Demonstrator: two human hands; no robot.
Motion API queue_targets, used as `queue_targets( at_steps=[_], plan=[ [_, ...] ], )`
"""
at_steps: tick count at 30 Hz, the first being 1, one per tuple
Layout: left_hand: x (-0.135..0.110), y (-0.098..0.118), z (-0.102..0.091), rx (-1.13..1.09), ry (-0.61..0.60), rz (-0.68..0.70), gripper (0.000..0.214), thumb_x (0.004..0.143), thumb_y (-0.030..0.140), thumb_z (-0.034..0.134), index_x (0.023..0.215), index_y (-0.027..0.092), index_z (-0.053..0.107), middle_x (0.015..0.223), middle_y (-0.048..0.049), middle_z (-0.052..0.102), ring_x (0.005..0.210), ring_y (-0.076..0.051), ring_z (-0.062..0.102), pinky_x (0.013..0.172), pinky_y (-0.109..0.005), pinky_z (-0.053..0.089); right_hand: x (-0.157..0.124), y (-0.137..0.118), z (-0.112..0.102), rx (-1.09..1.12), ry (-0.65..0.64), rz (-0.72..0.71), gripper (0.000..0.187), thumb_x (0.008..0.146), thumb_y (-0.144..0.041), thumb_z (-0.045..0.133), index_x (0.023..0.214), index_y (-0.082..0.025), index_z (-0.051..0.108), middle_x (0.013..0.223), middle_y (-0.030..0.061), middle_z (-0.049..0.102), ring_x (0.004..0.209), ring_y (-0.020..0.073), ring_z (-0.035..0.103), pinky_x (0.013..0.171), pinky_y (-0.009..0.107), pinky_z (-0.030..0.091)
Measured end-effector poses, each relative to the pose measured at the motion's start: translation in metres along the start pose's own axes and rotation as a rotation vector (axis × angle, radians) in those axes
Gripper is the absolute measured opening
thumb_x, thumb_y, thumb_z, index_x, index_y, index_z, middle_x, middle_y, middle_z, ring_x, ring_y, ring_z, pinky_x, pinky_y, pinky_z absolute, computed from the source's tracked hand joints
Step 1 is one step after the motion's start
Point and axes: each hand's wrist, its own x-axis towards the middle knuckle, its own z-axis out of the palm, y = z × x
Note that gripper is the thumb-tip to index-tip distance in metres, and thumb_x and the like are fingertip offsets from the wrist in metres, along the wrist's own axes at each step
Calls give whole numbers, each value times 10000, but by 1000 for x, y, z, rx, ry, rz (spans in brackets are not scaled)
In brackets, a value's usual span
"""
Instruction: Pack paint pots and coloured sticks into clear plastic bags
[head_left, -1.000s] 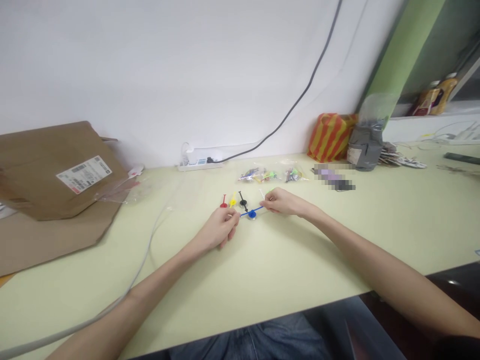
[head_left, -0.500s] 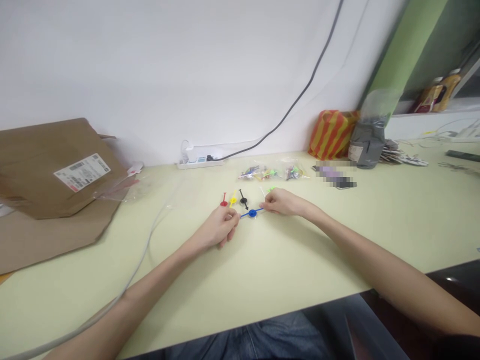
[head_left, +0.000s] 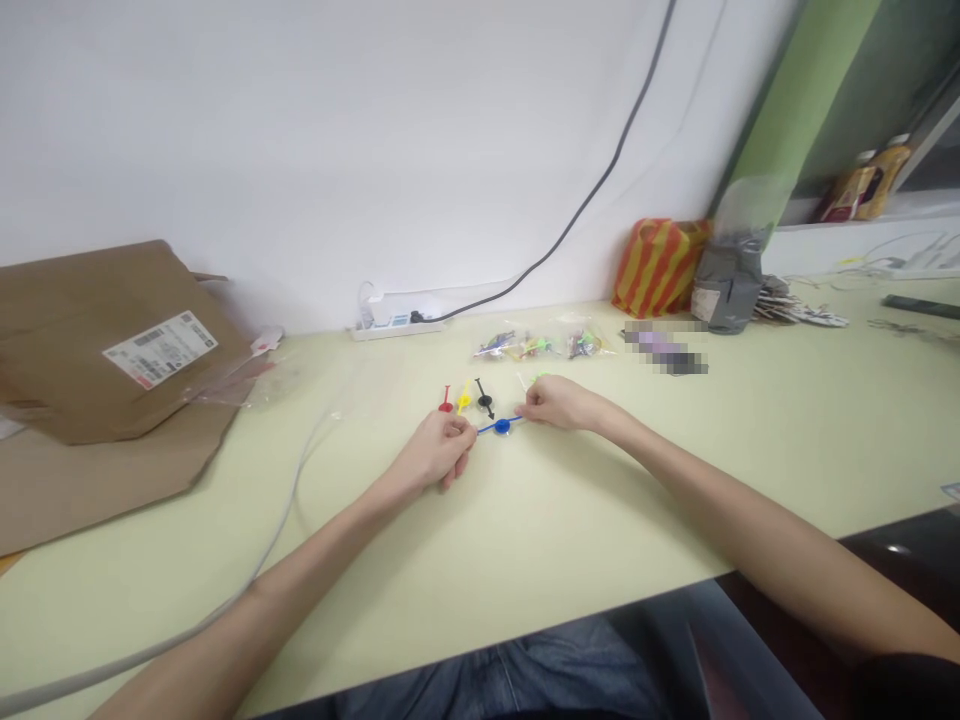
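Note:
A blue plastic spinner arrow (head_left: 502,427) with a round hub spans the space between my hands. My left hand (head_left: 439,447) is closed, its fingertips pinching the arrow's left end. Thumb and finger of my right hand (head_left: 559,402) pinch the other end. Just behind lie a red spinner arrow (head_left: 446,405), a yellow spinner arrow (head_left: 464,400) and a black spinner arrow (head_left: 485,400), side by side on the table. Partly hidden behind my right hand are a white spinner arrow (head_left: 522,381) and a bright green piece (head_left: 540,378).
Clear bags of small coloured parts (head_left: 536,345) lie near the wall, by a power strip (head_left: 397,322). Brown cardboard packaging (head_left: 90,340) covers the left side, and a pale cable (head_left: 289,500) crosses there. A striped bag (head_left: 656,268) and a grey pouch (head_left: 727,285) stand at back right.
The view has shifted slightly. Both hands keep their pinch on the blue spinner arrow, and it stays in nearly the same place.

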Motion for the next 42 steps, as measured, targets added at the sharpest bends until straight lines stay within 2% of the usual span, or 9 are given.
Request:
queue_targets(
  at_steps=[8,15,19,24,28,33,38,42],
  plan=[
    [1,2,-1,39,-11,18,321,909,325,459,619,199,408,469,41,529,286,-71,437,324,-178,287,0,3,0,46,-35,-6,346,909,-374,571,642,-154,596,542,-18,496,513,104,419,549,266,290],
    [5,-2,-4,-8,-78,31,286,940,337,427,689,201,436,472,41,552,272,-80,439,314,-181,277,-8,2,-4,190,-31,-135,397,934,-383,493,596,-176,476,527,-27,486,496,91,387,555,251,309],
    [4,0,-4,-3,-62,5,275,962,399,418,800,193,501,458,52,542,265,-90,428,309,-185,280,-7,0,-3,196,-27,-140,418,923,-437,491,596,-178,483,543,-14,505,510,97,396,554,259,306],
    [2,2,-4,23,-45,24,333,966,435,425,726,204,420,470,41,551,272,-77,429,327,-177,293,-9,-4,-1,284,-32,-152,483,899,-557,518,598,-182,473,539,-17,489,499,95,387,526,256,297],
    [3,0,-4,25,-52,19,360,964,472,426,720,208,415,466,33,552,276,-87,438,324,-183,296,-9,-5,2,365,-39,-151,517,838,-625,584,595,-182,475,520,-32,463,482,84,350,490,249,259],
    [4,0,-4,37,-54,14,333,954,463,447,742,206,447,465,34,547,284,-92,432,313,-186,292,0,0,6,379,-60,-118,484,790,-584,634,577,-170,502,509,-52,401,495,76,312,490,255,214],
    [0,6,-5,111,-38,-2,323,942,451,468,729,210,440,469,31,547,292,-99,439,308,-193,300,6,-1,3,282,-52,-123,375,776,-466,625,581,-152,562,498,-60,353,515,79,284,509,267,200],
    [0,7,-5,89,-38,12,331,940,458,473,725,210,433,471,34,546,286,-93,428,309,-192,287,4,0,0,262,-100,-153,396,791,-494,604,602,-146,584,503,-58,356,521,85,274,516,269,196]
  ],
)
